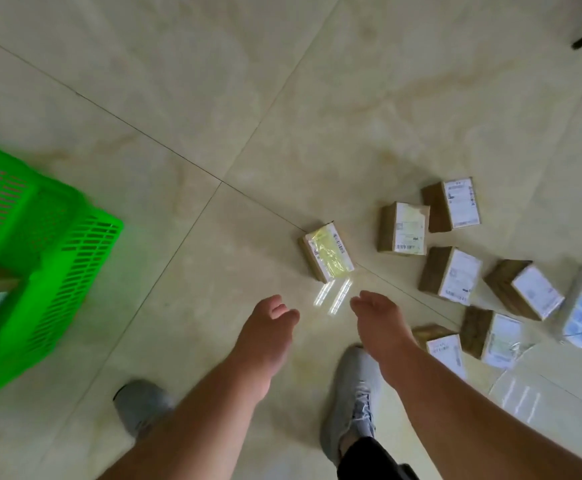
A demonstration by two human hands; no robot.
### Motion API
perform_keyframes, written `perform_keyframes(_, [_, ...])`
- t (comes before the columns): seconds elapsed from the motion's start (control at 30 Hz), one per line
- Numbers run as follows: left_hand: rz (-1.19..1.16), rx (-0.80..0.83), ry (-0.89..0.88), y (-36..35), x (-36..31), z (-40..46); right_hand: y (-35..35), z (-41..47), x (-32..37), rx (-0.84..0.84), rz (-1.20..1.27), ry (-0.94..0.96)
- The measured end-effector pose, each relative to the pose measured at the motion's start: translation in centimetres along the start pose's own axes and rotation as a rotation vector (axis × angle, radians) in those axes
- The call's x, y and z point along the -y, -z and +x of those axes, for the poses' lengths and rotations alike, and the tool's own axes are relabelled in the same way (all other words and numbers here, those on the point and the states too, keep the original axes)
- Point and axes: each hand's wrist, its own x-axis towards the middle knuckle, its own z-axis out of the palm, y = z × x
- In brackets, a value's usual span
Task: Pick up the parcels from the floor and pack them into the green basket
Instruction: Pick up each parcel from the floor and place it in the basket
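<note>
Here we hold both hands out over the tiled floor (213,116), the left hand (265,336) and right hand (381,325) loosely open and grasping nothing. Just ahead lies a brown cardboard parcel (327,251) with a yellowish taped label. Further right, more brown parcels with white labels sit scattered close together. The green basket (57,258), slotted plastic and blurred, stands well apart on our left.
</note>
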Motion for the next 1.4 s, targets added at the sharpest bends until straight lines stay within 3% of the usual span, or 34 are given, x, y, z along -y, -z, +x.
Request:
perform_keyframes(0.33, [0.019, -0.077, -0.049, -9.1, 0.8, 10.2, 2.0, 13.8, -3.9, 0.058, -0.08, 0.062])
perform_keyframes(0.7, [0.034, -0.104, -0.068, -11.9, 0.8, 19.1, -2.6, 22.4, -3.9, 0.143, -0.153, 0.181])
perform_keyframes(0.9, [0.057, -0.092, -0.093, -9.6, 1.5, 15.6, -2.2, 18.2, -2.8, 0.128, -0.239, 0.262])
perform_keyframes(1.4, [-0.123, -0.177, -0.168, 6.3, -1.4, -7.7, -2.6, -6.6, 10.3, 0.27, -0.48, 0.511])
